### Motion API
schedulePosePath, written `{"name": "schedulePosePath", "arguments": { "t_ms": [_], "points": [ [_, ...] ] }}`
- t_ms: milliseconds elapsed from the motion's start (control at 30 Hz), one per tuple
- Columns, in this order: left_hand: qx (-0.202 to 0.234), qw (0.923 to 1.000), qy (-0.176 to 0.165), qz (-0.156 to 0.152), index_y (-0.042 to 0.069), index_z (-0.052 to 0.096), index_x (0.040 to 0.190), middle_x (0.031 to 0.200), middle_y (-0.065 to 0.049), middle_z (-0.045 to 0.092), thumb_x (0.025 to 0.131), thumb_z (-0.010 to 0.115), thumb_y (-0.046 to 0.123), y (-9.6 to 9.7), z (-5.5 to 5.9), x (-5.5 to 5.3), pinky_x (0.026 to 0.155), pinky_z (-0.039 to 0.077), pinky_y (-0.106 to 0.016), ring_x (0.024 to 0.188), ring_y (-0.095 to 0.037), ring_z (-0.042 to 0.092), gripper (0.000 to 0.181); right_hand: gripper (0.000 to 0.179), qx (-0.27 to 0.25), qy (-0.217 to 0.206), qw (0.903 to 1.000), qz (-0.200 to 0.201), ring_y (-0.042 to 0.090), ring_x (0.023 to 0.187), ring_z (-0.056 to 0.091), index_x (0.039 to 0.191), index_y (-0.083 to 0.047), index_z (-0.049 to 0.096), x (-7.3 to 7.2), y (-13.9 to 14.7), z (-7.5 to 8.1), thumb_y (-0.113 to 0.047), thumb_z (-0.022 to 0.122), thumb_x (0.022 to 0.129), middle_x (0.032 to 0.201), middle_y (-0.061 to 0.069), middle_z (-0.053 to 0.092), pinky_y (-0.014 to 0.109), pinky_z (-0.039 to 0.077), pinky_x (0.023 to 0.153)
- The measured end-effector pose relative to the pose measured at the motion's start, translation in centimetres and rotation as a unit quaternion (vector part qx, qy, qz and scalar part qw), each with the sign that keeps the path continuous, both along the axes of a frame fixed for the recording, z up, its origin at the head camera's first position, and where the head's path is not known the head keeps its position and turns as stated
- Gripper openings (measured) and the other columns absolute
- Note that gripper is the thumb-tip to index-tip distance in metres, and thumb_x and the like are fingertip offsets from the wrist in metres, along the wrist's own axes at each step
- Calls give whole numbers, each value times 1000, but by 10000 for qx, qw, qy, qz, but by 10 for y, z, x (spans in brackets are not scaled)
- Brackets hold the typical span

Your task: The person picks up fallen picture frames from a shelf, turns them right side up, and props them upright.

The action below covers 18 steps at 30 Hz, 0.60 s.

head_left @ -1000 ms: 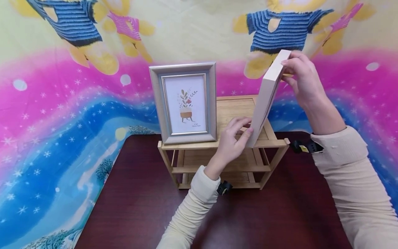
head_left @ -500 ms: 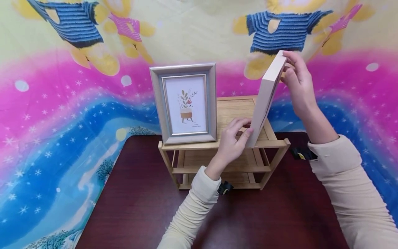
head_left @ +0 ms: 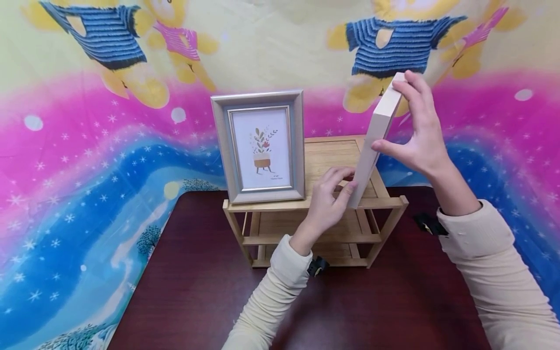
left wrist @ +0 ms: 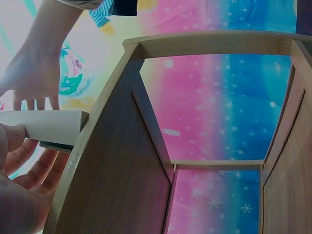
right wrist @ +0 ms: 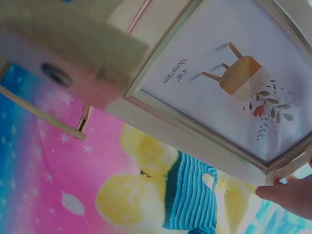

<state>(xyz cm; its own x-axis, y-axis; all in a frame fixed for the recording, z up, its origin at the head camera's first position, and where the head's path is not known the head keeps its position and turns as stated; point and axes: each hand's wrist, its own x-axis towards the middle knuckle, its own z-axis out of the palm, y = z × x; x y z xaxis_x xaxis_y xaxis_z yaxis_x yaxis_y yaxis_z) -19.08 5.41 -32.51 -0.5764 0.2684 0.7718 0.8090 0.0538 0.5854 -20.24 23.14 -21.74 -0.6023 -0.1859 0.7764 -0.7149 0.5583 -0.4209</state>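
Observation:
A pale cream photo frame (head_left: pixel 369 150) stands tilted on the front right of the wooden rack's top, nearly edge-on in the head view. My left hand (head_left: pixel 327 197) pinches its lower near edge between thumb and fingers. Higher up, my right hand (head_left: pixel 417 126) spans the frame's upper corner, its thumb on the near edge and fingers over the top edge. The right wrist view shows a framed plant picture (right wrist: pixel 243 83), with a fingertip at its corner. To the left, a silver-grey photo frame (head_left: pixel 220 146) with a plant picture stands upright on the rack.
Beneath is a wooden rack (head_left: pixel 310 206) with lower shelves, standing on a dark red-brown table (head_left: pixel 188 291). Behind hangs a colourful cloth (head_left: pixel 271 43) printed with bears and snowflakes.
My right hand has shifted its hold on the cream frame, its thumb now down on the near edge and fingers at the top. The left hand and silver-grey frame stay put.

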Motion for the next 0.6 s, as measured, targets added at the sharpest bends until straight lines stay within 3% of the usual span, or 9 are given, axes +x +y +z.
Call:
{"name": "schedulePosePath", "arguments": {
  "t_ms": [167, 433, 600],
  "points": [
    [2, 9999, 62, 94, -6, 60, 107, 103, -16, 59, 89, 56, 5, 1, 0, 1, 68, 49, -15, 92, -24, 59, 21, 94, 99, 175, 9998, -33, 13, 132, 22, 131, -2, 42, 1, -1, 3, -61, 68, 63, 141, 9, 32, 38, 19, 107],
    [4, 9991, 343, 259, -7, 60, 108, 103, -18, 57, 88, 56, 3, 4, -1, 4, 69, 48, -12, 91, -23, 58, 23, 91, 486, 588, 9959, 492, 21, 129, 29, 129, 3, 43, -7, 4, 8, -63, 61, 69, 138, 20, 36, 49, 27, 102],
    [-183, 9978, 531, 354, -5, 60, 111, 102, -17, 56, 88, 53, 3, 4, -3, 4, 71, 46, -11, 89, -20, 60, 25, 88, 368, 461, 9940, 916, 18, 125, 34, 126, 5, 45, -14, 9, 9, -59, 64, 68, 136, 17, 39, 33, 30, 101]
  ]
}}
